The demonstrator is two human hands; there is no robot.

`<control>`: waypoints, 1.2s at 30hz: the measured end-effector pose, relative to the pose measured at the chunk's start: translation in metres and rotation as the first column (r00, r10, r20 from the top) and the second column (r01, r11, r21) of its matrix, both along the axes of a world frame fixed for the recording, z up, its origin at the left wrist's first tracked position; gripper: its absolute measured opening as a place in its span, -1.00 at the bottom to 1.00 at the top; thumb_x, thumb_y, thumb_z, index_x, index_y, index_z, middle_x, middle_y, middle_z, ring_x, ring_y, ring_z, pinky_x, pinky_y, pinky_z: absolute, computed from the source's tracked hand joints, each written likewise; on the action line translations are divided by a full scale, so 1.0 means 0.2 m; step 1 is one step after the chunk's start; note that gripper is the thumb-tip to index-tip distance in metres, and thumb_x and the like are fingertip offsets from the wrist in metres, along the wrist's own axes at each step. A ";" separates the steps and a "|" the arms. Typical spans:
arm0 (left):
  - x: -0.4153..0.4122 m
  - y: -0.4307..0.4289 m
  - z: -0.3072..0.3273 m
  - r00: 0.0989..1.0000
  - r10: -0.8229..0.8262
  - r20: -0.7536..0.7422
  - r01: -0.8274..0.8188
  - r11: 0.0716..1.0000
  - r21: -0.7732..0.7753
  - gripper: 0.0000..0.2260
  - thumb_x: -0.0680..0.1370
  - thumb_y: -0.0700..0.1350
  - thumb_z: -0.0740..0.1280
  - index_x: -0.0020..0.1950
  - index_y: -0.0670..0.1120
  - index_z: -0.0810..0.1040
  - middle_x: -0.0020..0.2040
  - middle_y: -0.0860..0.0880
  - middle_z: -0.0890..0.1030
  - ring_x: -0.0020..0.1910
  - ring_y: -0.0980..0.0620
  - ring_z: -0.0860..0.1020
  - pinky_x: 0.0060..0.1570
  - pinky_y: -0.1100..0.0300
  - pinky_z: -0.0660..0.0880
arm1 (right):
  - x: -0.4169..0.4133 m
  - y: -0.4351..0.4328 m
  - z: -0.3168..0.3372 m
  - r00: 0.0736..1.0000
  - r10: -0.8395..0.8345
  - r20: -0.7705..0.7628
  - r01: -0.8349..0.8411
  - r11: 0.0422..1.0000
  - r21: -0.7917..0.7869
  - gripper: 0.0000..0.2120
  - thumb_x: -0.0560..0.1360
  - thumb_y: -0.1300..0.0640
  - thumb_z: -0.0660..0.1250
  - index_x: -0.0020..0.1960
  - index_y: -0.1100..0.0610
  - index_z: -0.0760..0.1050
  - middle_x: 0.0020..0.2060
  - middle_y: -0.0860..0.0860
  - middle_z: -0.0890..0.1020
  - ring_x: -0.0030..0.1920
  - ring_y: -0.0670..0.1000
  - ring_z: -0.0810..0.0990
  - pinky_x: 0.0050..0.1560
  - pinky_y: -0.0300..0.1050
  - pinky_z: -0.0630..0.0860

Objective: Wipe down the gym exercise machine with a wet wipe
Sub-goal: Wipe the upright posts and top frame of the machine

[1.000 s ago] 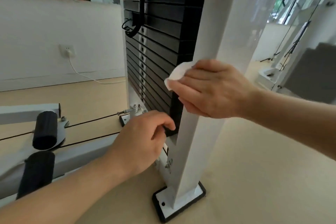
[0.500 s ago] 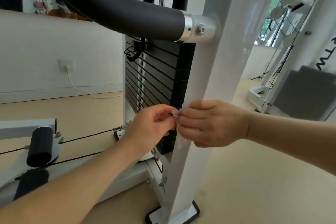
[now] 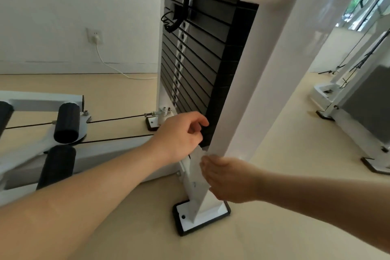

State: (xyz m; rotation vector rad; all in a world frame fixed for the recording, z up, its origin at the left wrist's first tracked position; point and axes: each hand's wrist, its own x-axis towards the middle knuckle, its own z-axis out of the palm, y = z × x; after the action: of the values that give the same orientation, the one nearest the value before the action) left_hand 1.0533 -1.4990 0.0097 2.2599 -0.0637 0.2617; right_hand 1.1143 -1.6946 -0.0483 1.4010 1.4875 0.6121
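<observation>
**Wipe opened out low on the frame**

Since half a second ago, we see both hands drop from mid-post towards the foot and draw apart, so the wet wipe hangs as a loose sheet instead of a small fold between them.

The sheet lies against the bottom of the white upright post, just above the base plate. The right hand is beside it, with bunched fingertips pinching its right edge. The left hand is above and to the left, close to the lower corner of the weight stack, its fingers loosely curled. The wipe's top corner reaches the underside of this hand, but we cannot tell whether the hand grips it.

We judge two risks:

- **Dropped wipe:** a thin, wet, slack sheet held only at its edge could slip free and fall to the floor, picking up grit that would smear the paint.
- **Snagged or uneven wipe:** it could catch on the fittings at the post's foot, or bunch up and clean only a narrow strip.

Flattening the sheet under the palm before stroking would reduce both.
</observation>
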 end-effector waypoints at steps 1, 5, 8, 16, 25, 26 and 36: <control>0.00 -0.01 -0.01 1.000 -0.010 -0.004 0.010 1.000 0.008 -0.74 0.56 -0.18 0.30 0.19 0.09 0.53 0.02 0.09 0.56 -0.03 0.18 0.52 -0.12 0.44 0.40 | 0.02 -0.02 0.08 0.993 0.093 -0.072 -0.084 0.989 0.124 -0.59 0.63 0.07 0.05 0.07 0.16 0.67 0.08 0.12 0.68 0.19 0.14 0.60 0.45 0.15 0.06; 0.01 -0.08 0.01 1.000 0.025 0.019 -0.024 0.998 -0.058 -0.86 0.55 -0.12 0.33 0.08 0.09 0.52 -0.06 0.11 0.59 -0.09 0.21 0.55 -0.17 0.43 0.45 | 0.16 -0.06 0.43 0.905 0.423 -0.050 -0.342 0.792 0.507 -0.69 0.57 0.10 0.24 0.18 0.21 0.63 0.20 0.13 0.63 0.31 0.07 0.54 0.48 -0.03 0.20; 0.01 -0.16 0.08 0.990 0.122 0.072 -0.107 0.977 -0.187 -0.93 0.55 -0.10 0.34 -0.01 -0.07 0.57 -0.19 -0.08 0.64 -0.23 0.02 0.58 -0.14 0.07 0.51 | 0.21 -0.02 0.49 0.866 0.493 0.084 -0.411 0.606 0.681 -0.58 0.52 0.05 0.31 0.32 0.21 0.54 0.35 0.10 0.51 0.42 0.03 0.41 0.50 -0.04 0.18; -0.20 -0.25 0.30 0.941 0.178 0.287 -0.272 0.903 0.333 -0.85 0.57 -0.04 0.25 0.05 0.14 0.58 -0.09 0.21 0.60 -0.13 0.24 0.56 -0.12 0.22 0.54 | 0.17 0.07 0.46 0.952 0.307 -0.006 0.052 -0.141 0.989 -0.51 0.62 0.00 0.04 0.36 0.30 0.42 0.53 0.18 0.18 0.57 0.10 0.04 0.52 0.11 0.05; -0.30 -0.30 0.86 0.672 -0.061 0.738 -0.669 0.376 0.641 -0.68 0.52 -0.21 0.28 0.26 -0.19 0.52 0.18 -0.19 0.53 0.14 -0.18 0.48 0.09 -0.08 0.45 | 0.05 0.20 0.51 0.916 0.400 -0.022 -0.028 0.117 0.993 -0.49 0.61 -0.12 0.09 0.42 0.15 0.43 0.43 0.04 0.43 0.51 0.04 0.22 0.54 0.04 -0.01; -0.30 -0.28 0.90 0.691 0.029 0.722 -0.685 0.348 0.640 -0.66 0.54 -0.13 0.25 0.30 -0.17 0.48 0.19 -0.17 0.52 0.16 -0.17 0.47 0.11 -0.08 0.43 | 0.08 0.17 0.57 0.903 0.430 0.014 -0.053 0.081 0.995 -0.48 0.61 -0.09 0.10 0.48 0.14 0.35 0.47 0.05 0.36 0.52 0.04 0.21 0.53 0.05 0.03; -0.25 -0.17 1.09 0.704 0.216 0.676 -0.662 0.544 0.516 -0.70 0.59 -0.03 0.06 0.15 -0.01 0.53 -0.37 0.07 0.57 -0.41 0.06 0.51 -0.35 -0.02 0.47 | 0.06 0.27 1.07 0.915 0.391 0.096 -0.120 0.038 0.992 -0.43 0.61 -0.01 0.05 0.50 0.31 0.23 0.44 0.27 0.36 0.49 0.21 0.27 0.53 0.13 0.07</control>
State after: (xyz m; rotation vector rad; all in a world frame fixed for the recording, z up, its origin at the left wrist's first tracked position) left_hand 1.0027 -1.5324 0.2273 2.8942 0.1849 1.4219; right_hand 1.1267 -1.6401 0.1663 2.2587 1.4569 2.1427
